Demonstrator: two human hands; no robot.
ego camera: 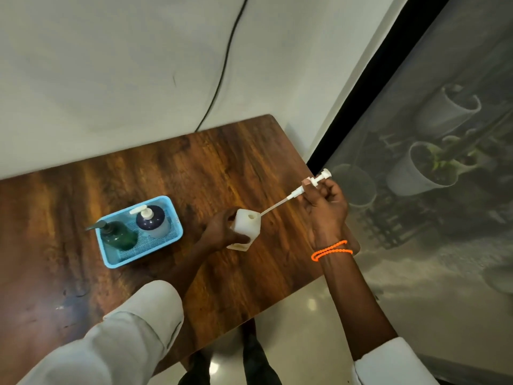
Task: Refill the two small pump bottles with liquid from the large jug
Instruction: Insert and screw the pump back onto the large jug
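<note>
My left hand (pixel 219 232) grips a small white square bottle (pixel 245 227) standing on the wooden table (pixel 194 168); its round mouth is uncovered. My right hand (pixel 324 204) holds the white pump head (pixel 316 182) up and to the right, with the thin dip tube (pixel 274 207) slanting down so that its tip is just beside the bottle's mouth. A green pump bottle (pixel 118 234) and a dark blue pump bottle with a white pump (pixel 151 219) stand in a light blue basket (pixel 172 240) at the left. No large jug is in view.
A black cable (pixel 222 70) runs down the white wall behind the table. Right of the table, a mesh screen (pixel 444 162) shows white plant pots behind it. The table's right edge lies under my right wrist, with pale floor below.
</note>
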